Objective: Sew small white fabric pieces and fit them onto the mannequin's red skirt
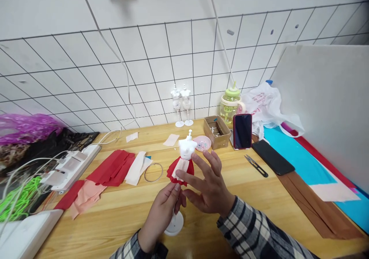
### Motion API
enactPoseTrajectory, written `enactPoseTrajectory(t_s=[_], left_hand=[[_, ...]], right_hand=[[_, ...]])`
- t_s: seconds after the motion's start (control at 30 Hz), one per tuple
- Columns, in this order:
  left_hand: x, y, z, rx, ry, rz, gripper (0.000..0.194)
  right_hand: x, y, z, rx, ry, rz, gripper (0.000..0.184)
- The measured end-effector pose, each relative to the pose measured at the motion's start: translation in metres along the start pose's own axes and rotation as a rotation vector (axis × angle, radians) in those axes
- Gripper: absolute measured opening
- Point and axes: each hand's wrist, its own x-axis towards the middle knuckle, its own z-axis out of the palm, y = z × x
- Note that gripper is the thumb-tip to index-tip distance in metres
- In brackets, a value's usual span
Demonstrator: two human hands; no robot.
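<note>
A small white dress-form mannequin [187,148] on a round white base [174,225] stands tilted slightly before me. Around its waist is a red paper-like skirt [172,170] with a pale pink panel [181,164] down the front. My left hand [165,205] is closed around the stem below the skirt, thumb up near the red hem. My right hand [210,185] has its fingers spread, with one fingertip on the pale panel and another near the waist. Behind the mannequin sits a pink dish [202,139] of small beads.
Two bare mannequins [181,104] stand by the tiled wall. Right are a cardboard box [219,136], a drink bottle [230,107], an upright phone [242,131], thread snips [256,166] and a black slab [272,157]. Left lie red strips [111,168], a wire ring [153,172] and a power strip [72,168].
</note>
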Motion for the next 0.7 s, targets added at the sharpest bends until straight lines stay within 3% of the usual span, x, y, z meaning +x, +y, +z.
enactPoseTrajectory(t_s=[0.17,0.27,0.4,0.57,0.7], left_hand=[[-0.001,-0.005,0.001,-0.004,-0.003,0.011,0.045],[-0.001,-0.009,0.000,0.008,0.091,0.067,0.044],[0.008,-0.012,-0.007,0.038,0.223,0.157,0.040],[0.052,-0.008,-0.022,0.245,0.361,0.341,0.037],[0.105,-0.014,-0.016,0.224,0.515,0.398,0.030]], right_hand=[[-0.004,0.003,0.003,0.016,-0.064,0.012,0.054],[-0.013,0.009,0.005,0.063,0.006,0.050,0.059],[-0.034,0.029,0.017,0.123,0.063,0.225,0.053],[-0.055,0.052,0.046,0.238,-0.053,0.444,0.041],[-0.062,0.056,0.062,0.326,-0.085,0.560,0.038]])
